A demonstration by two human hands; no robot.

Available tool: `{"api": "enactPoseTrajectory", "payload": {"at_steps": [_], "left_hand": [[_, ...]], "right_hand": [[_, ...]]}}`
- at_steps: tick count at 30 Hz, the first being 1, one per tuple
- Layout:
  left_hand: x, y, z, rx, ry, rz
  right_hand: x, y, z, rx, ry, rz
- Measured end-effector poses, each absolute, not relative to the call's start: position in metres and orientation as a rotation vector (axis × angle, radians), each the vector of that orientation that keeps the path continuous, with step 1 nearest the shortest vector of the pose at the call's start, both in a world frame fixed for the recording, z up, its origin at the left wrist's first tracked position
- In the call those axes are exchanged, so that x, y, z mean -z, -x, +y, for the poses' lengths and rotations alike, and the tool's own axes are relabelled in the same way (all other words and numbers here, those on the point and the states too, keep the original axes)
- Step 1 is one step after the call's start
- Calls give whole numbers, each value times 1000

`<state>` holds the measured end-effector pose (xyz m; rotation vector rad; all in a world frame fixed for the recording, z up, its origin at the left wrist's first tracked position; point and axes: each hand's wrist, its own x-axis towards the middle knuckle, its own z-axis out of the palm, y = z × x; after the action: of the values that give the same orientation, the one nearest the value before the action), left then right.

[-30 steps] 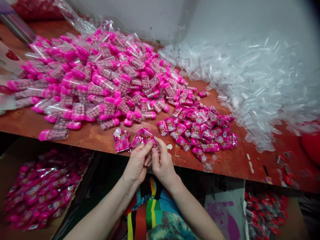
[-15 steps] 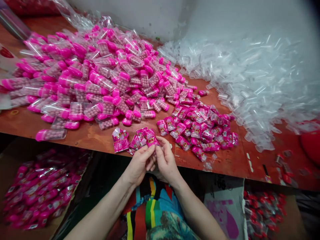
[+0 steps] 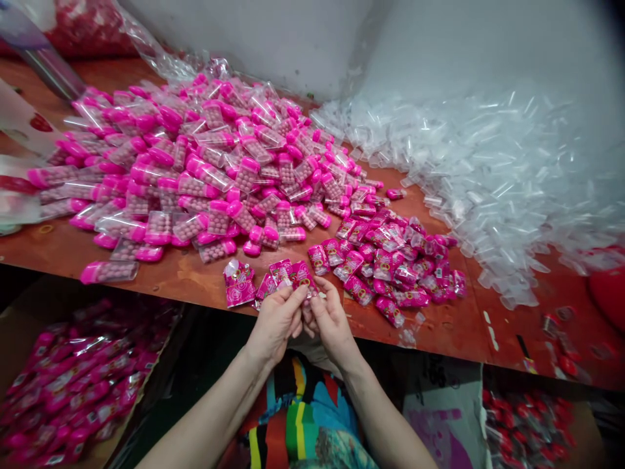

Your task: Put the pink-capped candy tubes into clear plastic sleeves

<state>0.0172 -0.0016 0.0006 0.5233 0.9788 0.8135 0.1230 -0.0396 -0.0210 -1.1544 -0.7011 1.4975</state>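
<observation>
Where the bench [image 3: 161, 277] meets its near edge, left hand [image 3: 277, 322] and right hand [image 3: 332, 322] meet — fingers of both pinched together on one pink sachet [image 3: 303, 277] held just above the wood. Loose sachets [image 3: 390, 260] lie just right; a heap of pink-capped candy tubes [image 3: 205, 169] far left; clear empty tubes [image 3: 493, 169] far right. Box of packed pink items [image 3: 63, 384] — below, near left.
</observation>
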Motion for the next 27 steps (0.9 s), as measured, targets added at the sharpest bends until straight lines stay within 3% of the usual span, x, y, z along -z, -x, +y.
{"api": "enactPoseTrajectory", "payload": {"at_steps": [21, 27], "left_hand": [[9, -22, -15, -761, -645, 997], [-5, -18, -14, -720, -670, 991]], "right_hand": [[44, -120, -37, -1515, 1042, -529], [3, -166, -26, -1347, 1111, -481]]}}
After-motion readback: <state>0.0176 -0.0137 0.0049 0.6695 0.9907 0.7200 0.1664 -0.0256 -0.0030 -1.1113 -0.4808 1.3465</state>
